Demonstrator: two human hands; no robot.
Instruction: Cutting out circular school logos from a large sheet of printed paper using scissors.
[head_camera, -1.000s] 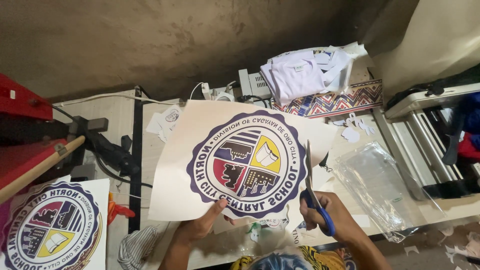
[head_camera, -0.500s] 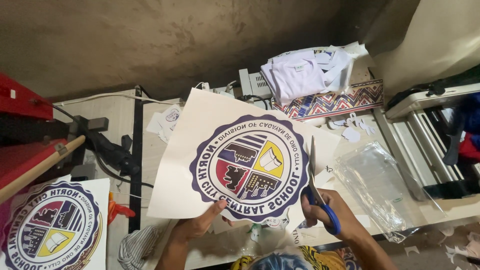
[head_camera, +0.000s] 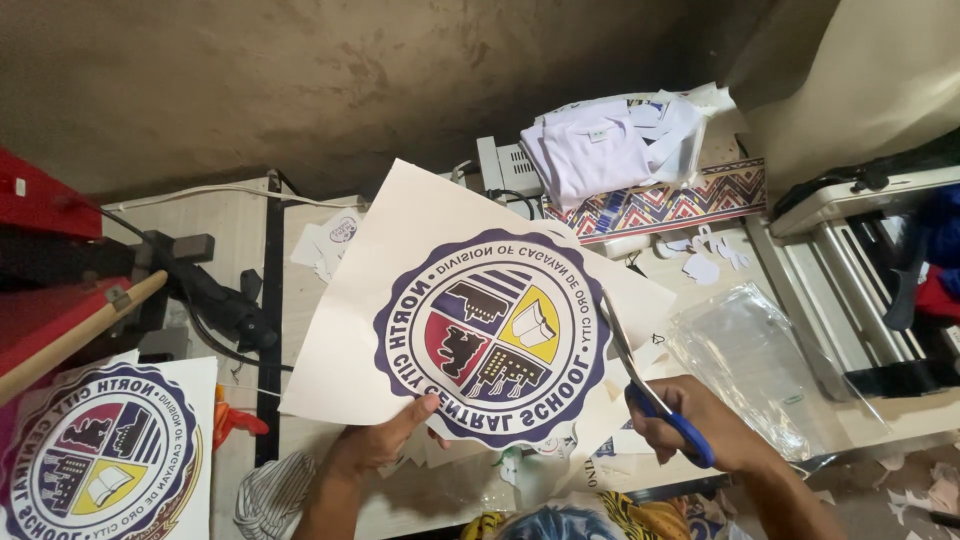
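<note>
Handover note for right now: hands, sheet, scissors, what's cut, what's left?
Left hand grips the bottom edge of the printed sheet, holding it up over the table.
Right hand holds the blue-handled scissors, blades at the right side of the round emblem.
Done: paper trimmed close along the emblem's lower right; scraps lie on the table.
Left: wide blank margin at top and left.
A second printed sheet lies lower left, uncut.

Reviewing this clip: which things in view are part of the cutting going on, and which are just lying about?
In use:
- left hand, holding the printed sheet with the round emblem
- right hand, working the blue-handled scissors at the sheet's edge

Lying about:
- second emblem sheet, lower left
- folded white shirts
- patterned cloth
- clear plastic bag
- paper offcuts
</note>
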